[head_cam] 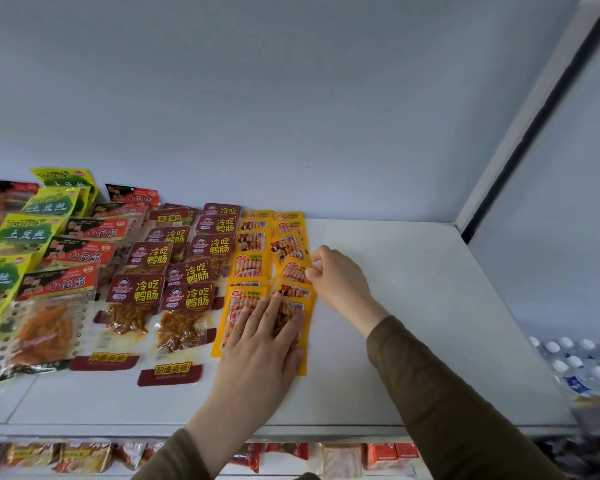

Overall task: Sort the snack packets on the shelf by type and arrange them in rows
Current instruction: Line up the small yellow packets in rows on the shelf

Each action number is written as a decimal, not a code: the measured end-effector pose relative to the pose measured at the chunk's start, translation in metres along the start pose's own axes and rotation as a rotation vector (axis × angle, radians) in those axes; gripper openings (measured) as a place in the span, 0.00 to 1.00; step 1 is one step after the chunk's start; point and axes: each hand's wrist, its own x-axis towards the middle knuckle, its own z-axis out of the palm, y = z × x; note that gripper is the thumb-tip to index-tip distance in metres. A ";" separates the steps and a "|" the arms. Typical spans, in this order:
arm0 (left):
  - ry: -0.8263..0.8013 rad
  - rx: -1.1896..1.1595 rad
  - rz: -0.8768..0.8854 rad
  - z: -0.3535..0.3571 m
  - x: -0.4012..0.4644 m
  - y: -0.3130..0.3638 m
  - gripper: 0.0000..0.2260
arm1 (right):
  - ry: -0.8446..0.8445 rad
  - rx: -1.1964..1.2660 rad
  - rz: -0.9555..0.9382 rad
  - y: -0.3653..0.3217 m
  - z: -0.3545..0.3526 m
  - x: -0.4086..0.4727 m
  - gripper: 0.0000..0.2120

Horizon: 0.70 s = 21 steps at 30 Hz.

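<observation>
- The white shelf carries the snack packets in rows that run from the front edge to the back wall. Its right part is bare.
- From left to right lie green-yellow packets, red-topped packets, dark red packets in two rows, then orange packets, also in two rows.
- The right orange row is the less tidy one: some packets in its middle are turned at an angle, while the left orange row lies straighter.
- The left hand lies flat, fingers straight and spread, and presses on the two front orange packets. It grips nothing.
- The right hand reaches in from the bare side, wrist low. Its fingers are curled, and the tips pinch the right edge of a tilted orange packet in the middle of the right row.
- This packet lies just to the left of the right hand's fingertips, with its long axis slanted against the row. The right hand is the nearer one, so I judge that it needs to turn the packet until it is parallel with its neighbours.
</observation>
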 end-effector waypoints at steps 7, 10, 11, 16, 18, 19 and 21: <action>-0.010 0.030 -0.013 -0.001 -0.003 0.002 0.27 | 0.015 0.217 0.034 0.000 0.005 0.002 0.06; 0.009 0.019 -0.010 -0.002 -0.004 0.004 0.25 | 0.060 0.296 -0.012 -0.003 0.003 0.002 0.05; 0.016 0.021 -0.007 -0.002 -0.003 0.004 0.25 | 0.075 0.323 -0.023 -0.004 0.001 0.004 0.05; 0.004 0.036 -0.013 -0.003 0.004 0.010 0.27 | 0.100 0.313 -0.059 -0.006 -0.009 0.017 0.06; -0.007 0.038 -0.025 -0.003 0.010 0.014 0.29 | 0.069 0.287 -0.059 -0.006 -0.011 0.024 0.07; -0.004 0.032 -0.033 -0.001 0.014 0.015 0.29 | 0.052 0.272 -0.059 -0.006 -0.011 0.027 0.07; 0.001 0.022 -0.048 0.001 0.020 0.019 0.29 | 0.026 0.257 -0.058 -0.008 -0.011 0.034 0.07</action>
